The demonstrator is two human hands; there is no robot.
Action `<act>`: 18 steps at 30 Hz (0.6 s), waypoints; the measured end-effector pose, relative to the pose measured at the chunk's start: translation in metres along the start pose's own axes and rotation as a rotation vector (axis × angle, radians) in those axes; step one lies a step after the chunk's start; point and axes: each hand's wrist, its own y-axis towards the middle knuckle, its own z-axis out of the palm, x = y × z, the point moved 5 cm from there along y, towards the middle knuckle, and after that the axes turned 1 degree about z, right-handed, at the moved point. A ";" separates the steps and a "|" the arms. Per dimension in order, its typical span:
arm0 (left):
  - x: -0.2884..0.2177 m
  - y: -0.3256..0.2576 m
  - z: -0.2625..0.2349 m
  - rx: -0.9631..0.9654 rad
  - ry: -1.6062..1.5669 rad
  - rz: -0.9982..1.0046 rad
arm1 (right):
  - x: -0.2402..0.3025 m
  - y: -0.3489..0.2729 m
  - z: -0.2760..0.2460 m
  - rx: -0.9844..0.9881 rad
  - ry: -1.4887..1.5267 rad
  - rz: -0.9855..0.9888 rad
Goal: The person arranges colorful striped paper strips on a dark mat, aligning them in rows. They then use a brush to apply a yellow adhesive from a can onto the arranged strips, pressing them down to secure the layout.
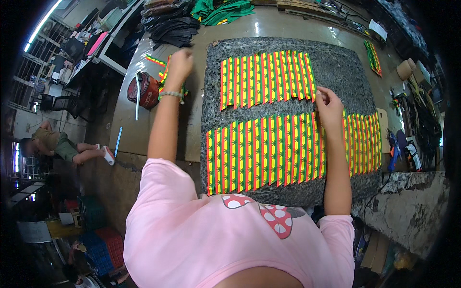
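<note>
Two rows of striped strips lie side by side on a dark mottled board point(269, 42): an upper row point(266, 79) and a longer lower row point(264, 153). They are red, yellow and green with dark leaf prints. My right hand point(329, 106) has its fingers pinched at the right end of the upper row, on the last striped strip point(313, 89). My left hand point(179, 68), with a bead bracelet at the wrist, is curled above a loose bunch of striped strips point(165, 72) left of the board. Its fingertips are blurred, and anything in them is hidden.
A red can point(148, 91) with a white stick-like piece stands by the left hand. Black point(175, 31) and green cloth pieces point(223, 12) are piled at the far edge. More striped strips point(372, 58) and a brown cylinder point(406, 69) lie right. Another person point(60, 144) sits at left.
</note>
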 end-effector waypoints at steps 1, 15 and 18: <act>0.024 -0.008 -0.001 0.066 0.094 -0.110 | 0.005 -0.002 0.001 -0.006 0.005 -0.025; 0.004 -0.022 -0.013 0.028 -0.184 -0.207 | 0.039 -0.019 -0.001 -0.001 0.018 -0.155; -0.079 -0.013 -0.039 0.140 -0.835 -0.063 | 0.054 -0.026 0.005 0.015 0.165 -0.119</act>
